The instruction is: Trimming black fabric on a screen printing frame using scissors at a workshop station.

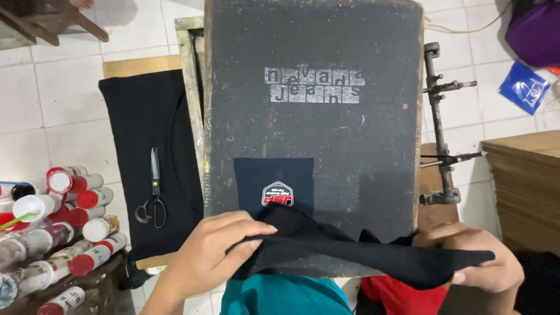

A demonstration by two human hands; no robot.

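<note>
Left hand [219,248] and right hand [487,259] both closed on the black cloth [350,251], stretched over the near edge of the board [315,128] — keep it taut; lay it square over the patch [274,186].

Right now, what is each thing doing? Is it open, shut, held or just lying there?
Black cloth: bunched, held at both ends over the board.
Left hand: gripping the cloth.
Right hand: pinching the cloth.
Dark patch: lying flat on the board, lower edge covered.
Scissors: shut, lying on the black garment.
Tubes: capped, piled on their sides.
</note>
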